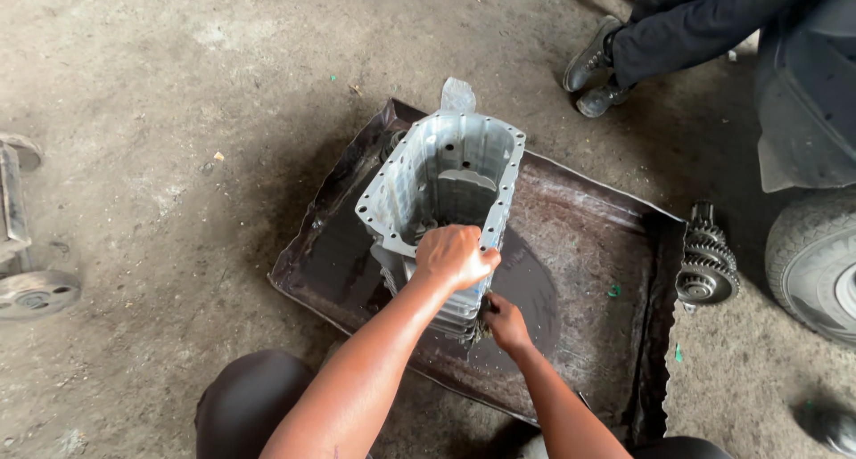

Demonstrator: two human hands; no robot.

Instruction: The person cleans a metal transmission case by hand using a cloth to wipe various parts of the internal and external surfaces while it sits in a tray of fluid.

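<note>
A grey cast-aluminium housing (446,169), open on top with bolt holes round its flange, stands tilted in a dark metal tray (588,245) on the floor. My left hand (453,256) grips the near rim of the housing. My right hand (506,323) is low at the housing's near side, closed on a small dark brush or rag pressed against the ribbed wall; what it holds is mostly hidden. Dark oily liquid lies in the tray around the housing.
A gear shaft (707,258) lies on the concrete just right of the tray. A vehicle tyre (816,263) stands at the right edge. Another person's legs and shoes (596,67) are at the top right. A wheeled metal frame (22,245) sits at far left.
</note>
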